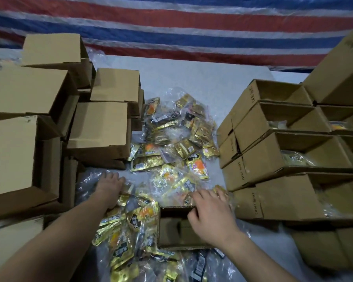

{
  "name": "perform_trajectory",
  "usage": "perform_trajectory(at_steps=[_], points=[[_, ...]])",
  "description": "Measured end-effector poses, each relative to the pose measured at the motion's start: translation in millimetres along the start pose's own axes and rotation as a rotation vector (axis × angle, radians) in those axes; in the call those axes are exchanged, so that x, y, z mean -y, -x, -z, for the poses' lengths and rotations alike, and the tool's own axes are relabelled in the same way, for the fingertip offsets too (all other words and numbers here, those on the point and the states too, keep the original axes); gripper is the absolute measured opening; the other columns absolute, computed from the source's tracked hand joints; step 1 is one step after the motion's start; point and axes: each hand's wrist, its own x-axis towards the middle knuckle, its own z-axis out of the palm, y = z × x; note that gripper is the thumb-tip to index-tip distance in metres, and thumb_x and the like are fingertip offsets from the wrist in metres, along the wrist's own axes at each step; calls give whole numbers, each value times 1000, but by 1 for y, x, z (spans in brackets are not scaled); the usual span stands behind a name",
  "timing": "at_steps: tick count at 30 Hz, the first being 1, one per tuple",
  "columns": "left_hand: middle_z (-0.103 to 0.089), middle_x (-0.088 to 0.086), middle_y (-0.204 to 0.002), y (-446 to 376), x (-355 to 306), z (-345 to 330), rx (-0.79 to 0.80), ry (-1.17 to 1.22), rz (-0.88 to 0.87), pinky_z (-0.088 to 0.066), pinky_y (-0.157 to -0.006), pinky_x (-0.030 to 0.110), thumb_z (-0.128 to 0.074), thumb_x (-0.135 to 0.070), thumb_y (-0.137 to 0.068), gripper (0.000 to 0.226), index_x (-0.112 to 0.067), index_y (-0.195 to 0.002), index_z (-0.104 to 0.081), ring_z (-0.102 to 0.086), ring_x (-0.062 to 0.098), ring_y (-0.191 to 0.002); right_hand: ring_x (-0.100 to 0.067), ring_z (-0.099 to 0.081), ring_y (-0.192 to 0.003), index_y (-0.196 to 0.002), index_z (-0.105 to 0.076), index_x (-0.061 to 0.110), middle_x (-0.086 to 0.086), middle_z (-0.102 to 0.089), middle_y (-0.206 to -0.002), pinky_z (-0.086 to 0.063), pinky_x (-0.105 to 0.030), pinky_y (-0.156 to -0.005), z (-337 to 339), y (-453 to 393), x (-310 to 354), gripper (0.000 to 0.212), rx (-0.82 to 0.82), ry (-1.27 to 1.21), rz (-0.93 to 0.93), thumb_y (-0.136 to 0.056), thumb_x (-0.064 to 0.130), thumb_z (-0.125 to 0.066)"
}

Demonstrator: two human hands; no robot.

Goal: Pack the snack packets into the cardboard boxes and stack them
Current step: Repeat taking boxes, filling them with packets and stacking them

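Observation:
A small open cardboard box (171, 231) stands in front of me among the packets. My right hand (212, 216) lies over its far right corner, fingers curled on the rim. My left hand (110, 186) reaches forward and presses flat on clear-bagged snack packets (122, 196), fingers spread, with nothing lifted. Gold, black and orange snack packets (171, 139) in clear plastic bags are strewn down the middle of the grey surface. Whether anything lies inside the small box is hard to tell.
Empty upturned cardboard boxes (98, 127) are piled on the left. Open boxes with packets inside (283, 151) are stacked in rows on the right. A red, white and blue striped tarp (171, 27) hangs behind the grey surface (192, 74).

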Motion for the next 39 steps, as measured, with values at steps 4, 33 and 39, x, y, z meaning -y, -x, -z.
perform_trajectory(at_steps=[4, 33, 39], points=[[-33, 13, -148, -1, 1, -8, -50, 102, -7, -16, -120, 47, -63, -45, -86, 76, -17, -147, -27, -29, 32, -140, -15, -47, -127, -133, -54, 27, 6, -57, -130, -14, -47, -121, 0, -1, 2, 54, 38, -21, -1, -87, 40, -29], [-75, 4, -92, 150, -44, 218, -520, 1812, -234, -58, -85, 43, -77, -35, -83, 25, -16, -98, -71, -71, 25, -89, -20, -68, -103, -137, -44, 30, 0, -70, -116, -57, -35, -76, 87, -49, 48, 79, 44, -1699, -226, -67, 52, -73], [-69, 9, -88, 129, -55, 226, -407, 2047, -171, -56, -85, 46, -69, -62, -79, 53, -13, -100, -65, -68, 30, -85, -33, -74, -89, -108, -77, 9, -19, -74, -106, -60, -38, -64, 91, -45, 28, 38, 152, -2051, -195, -87, 37, -64]])
